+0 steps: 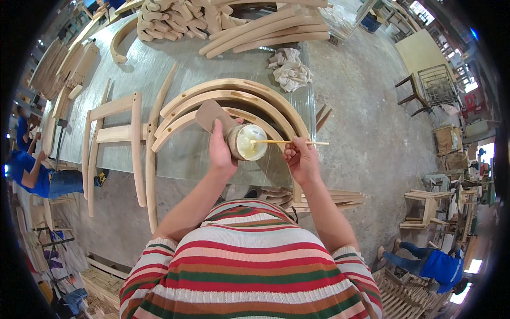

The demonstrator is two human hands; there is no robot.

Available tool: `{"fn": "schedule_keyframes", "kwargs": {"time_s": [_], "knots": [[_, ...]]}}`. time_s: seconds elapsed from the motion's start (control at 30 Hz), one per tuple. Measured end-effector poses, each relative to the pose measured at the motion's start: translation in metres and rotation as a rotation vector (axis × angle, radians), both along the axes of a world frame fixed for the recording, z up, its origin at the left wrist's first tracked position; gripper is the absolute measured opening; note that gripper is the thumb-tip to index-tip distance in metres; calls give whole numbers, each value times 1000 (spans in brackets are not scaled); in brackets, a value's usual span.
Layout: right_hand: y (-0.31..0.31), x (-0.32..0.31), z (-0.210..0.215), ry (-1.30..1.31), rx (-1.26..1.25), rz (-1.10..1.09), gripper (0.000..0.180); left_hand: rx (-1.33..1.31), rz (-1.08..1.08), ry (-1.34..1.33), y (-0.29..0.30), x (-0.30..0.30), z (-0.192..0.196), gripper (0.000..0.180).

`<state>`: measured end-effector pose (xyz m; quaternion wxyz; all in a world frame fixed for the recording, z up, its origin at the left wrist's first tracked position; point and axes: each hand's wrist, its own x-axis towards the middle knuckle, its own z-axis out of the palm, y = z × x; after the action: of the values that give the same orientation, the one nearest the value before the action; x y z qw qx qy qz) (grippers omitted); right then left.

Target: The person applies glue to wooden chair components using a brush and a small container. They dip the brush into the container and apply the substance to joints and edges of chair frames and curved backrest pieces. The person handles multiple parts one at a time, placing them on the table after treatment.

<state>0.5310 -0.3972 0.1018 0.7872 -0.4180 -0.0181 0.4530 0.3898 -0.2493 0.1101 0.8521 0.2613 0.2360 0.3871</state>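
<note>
Curved rails (212,86) are laid on the bench (143,64) beyond the left hand (220,151), a rag (290,69) farther off; a chair frame (114,134) is seen to its left. The tub (249,142) is clasped in that hand — the stick (276,142), dipped into it, is pinched by the right hand (304,159). Shirt (441,268) lettering, far right, cannot be read.

This place is a workshop for wooden furniture, and it looks quite large. A wide desk (210,66) carries curved wooden pieces (239,84), a joined wooden frame (138,154) and a big pile of shaped parts (170,21); a jar (246,147) of pale paste is held above it. Around are a bare grey floor (361,122), stacked boards (50,69), unpainted chair frames (422,195) and people in blue shirts (443,267).
</note>
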Motion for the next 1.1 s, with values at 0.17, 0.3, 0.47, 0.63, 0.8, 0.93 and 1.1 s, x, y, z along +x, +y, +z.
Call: {"fn": "schedule_keyframes", "kwargs": {"time_s": [0.17, 0.3, 0.47, 0.63, 0.8, 0.93, 1.1], "knots": [[-2, -5, -6, 136, -59, -39, 16, 8, -31, 32, -5, 9, -2, 41], [-25, 14, 9, -132, -29, -85, 15, -24, -11, 41, -2, 6, -7, 42], [-70, 32, 26, -941, -254, -53, 11, -83, 83, 134, 22, -18, -18, 46], [-80, 23, 40, -1480, -547, 144, 13, -71, 135, 138, 30, -25, -22, 47], [-80, 20, 16, -1555, -663, 280, 11, -68, 122, 129, 30, -26, -28, 48], [-69, 11, 20, -1736, -574, 292, 18, -114, 133, 158, 29, -26, -26, 48], [-67, 4, 23, -1712, -556, 336, 17, -68, 152, 152, 30, -29, -22, 48]]}}
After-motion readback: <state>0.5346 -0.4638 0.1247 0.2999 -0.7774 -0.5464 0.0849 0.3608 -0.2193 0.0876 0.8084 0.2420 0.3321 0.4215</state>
